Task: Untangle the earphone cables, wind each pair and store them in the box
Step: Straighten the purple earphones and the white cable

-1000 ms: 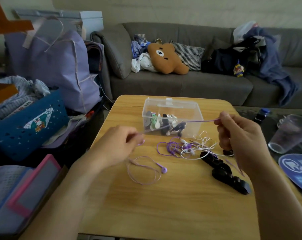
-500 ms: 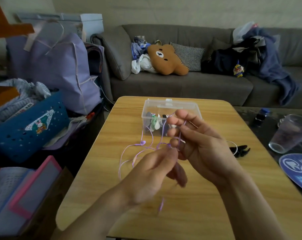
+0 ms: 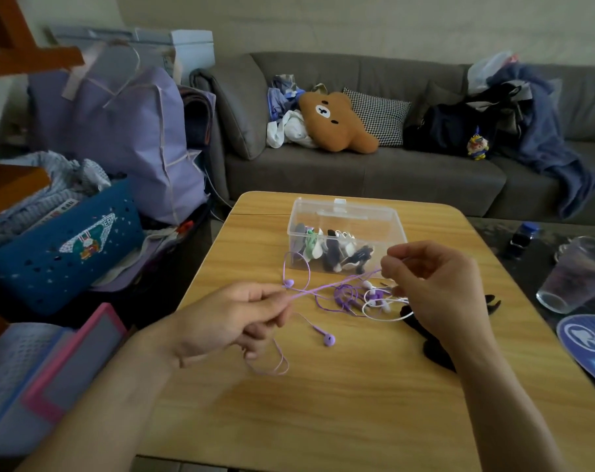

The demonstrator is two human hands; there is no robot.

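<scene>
A purple earphone cable [image 3: 337, 283] stretches taut between my two hands above the wooden table [image 3: 323, 403]. My left hand [image 3: 231, 318] pinches one end, and my right hand [image 3: 432, 284] pinches the other. One purple earbud [image 3: 329, 340] lies on the table and another [image 3: 288, 283] hangs near my left fingers. A tangle of purple and white cables [image 3: 367, 299] sits between my hands. The clear plastic box [image 3: 347, 233] stands behind, holding several wound earphones. A black earphone bundle [image 3: 436, 352] lies partly hidden under my right wrist.
A clear plastic cup [image 3: 579, 274] and a blue round fan [image 3: 589, 342] sit at the right. A small dark bottle [image 3: 521, 238] stands beyond. A blue basket [image 3: 61, 247] and pink-edged item [image 3: 67, 356] crowd the left. A grey sofa [image 3: 357, 172] is behind.
My hands were close together in front of the box half a second ago. They have pulled apart again, drawing the purple cable straight between them.
</scene>
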